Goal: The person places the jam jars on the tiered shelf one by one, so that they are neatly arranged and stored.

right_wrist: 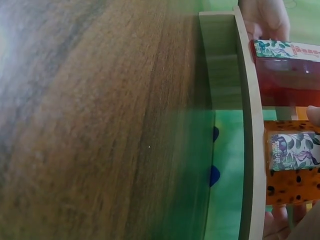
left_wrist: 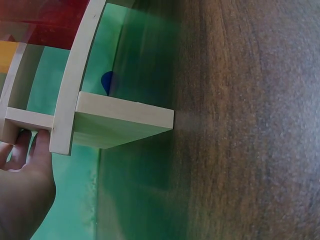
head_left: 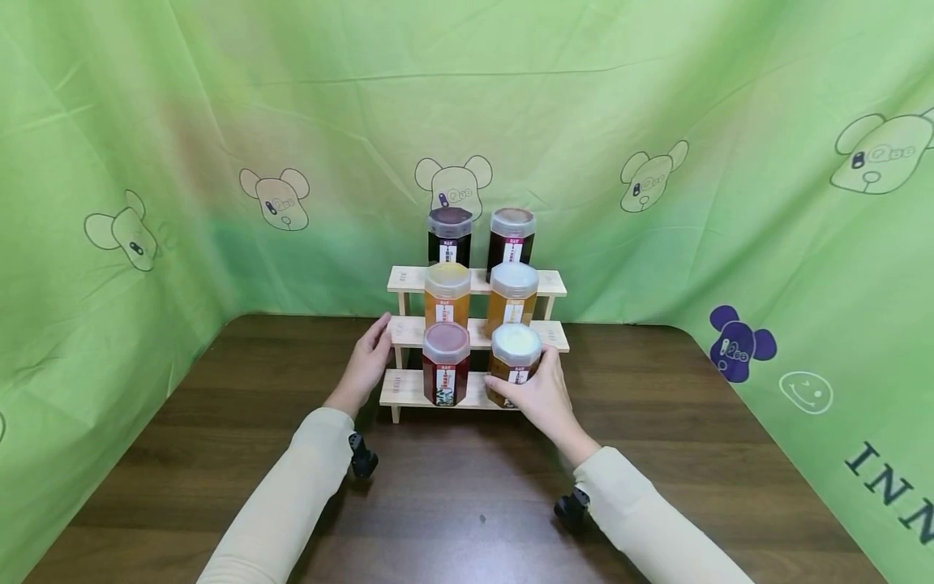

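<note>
A three-tier light wooden display rack (head_left: 403, 389) bears several jars with clear lids. My right hand (head_left: 541, 397) grips the front right jar (head_left: 516, 347), thumb across its front and fingers around its right side. This jar holds an orange filling (right_wrist: 282, 189) with dark specks in the right wrist view, and it stands at the bottom shelf. Beside it on the left stands a red jar (head_left: 447, 369). My left hand (head_left: 368, 361) touches the rack's left end by the middle shelf; in the left wrist view its fingertips rest against a wooden side piece (left_wrist: 30, 118).
Two yellow-orange jars (head_left: 447, 300) stand on the middle shelf and two dark jars (head_left: 512, 235) on the top one. The rack is on a dark wooden table (head_left: 467, 495). Behind and beside the table hangs a green printed cloth (head_left: 350, 113).
</note>
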Action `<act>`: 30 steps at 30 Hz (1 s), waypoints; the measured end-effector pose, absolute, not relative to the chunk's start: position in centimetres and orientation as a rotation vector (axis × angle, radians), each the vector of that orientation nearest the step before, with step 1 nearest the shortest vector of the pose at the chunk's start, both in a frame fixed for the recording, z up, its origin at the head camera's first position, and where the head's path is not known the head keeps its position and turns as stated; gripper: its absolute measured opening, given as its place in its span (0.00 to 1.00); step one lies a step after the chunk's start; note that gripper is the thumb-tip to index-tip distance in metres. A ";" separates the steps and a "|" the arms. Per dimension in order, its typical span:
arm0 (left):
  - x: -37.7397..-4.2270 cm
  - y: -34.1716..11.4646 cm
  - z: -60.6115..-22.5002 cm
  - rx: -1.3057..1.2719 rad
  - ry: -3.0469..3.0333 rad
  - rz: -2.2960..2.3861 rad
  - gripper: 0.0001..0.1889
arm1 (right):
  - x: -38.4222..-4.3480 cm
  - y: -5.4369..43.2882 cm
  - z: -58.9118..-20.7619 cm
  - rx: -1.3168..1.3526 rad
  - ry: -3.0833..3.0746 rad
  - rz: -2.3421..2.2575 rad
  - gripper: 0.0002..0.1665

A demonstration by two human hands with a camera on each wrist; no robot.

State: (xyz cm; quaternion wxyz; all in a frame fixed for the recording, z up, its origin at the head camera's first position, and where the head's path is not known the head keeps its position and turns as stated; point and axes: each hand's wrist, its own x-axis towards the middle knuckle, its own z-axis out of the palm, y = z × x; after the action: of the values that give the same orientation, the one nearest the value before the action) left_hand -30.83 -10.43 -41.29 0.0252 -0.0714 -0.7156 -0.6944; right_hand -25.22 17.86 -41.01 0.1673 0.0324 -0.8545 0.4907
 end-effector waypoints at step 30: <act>-31.0 -10.4 -41.1 -0.255 -2.192 -2.136 0.26 | -25.0 19.7 -40.4 0.186 -2.504 1.302 0.55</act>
State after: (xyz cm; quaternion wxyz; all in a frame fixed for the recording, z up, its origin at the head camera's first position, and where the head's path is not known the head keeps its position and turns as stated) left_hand -31.03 -10.42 -41.13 0.0351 -0.0829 -0.7133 -0.6951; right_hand -24.97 19.74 -40.40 0.1560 0.0649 -0.8745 0.4547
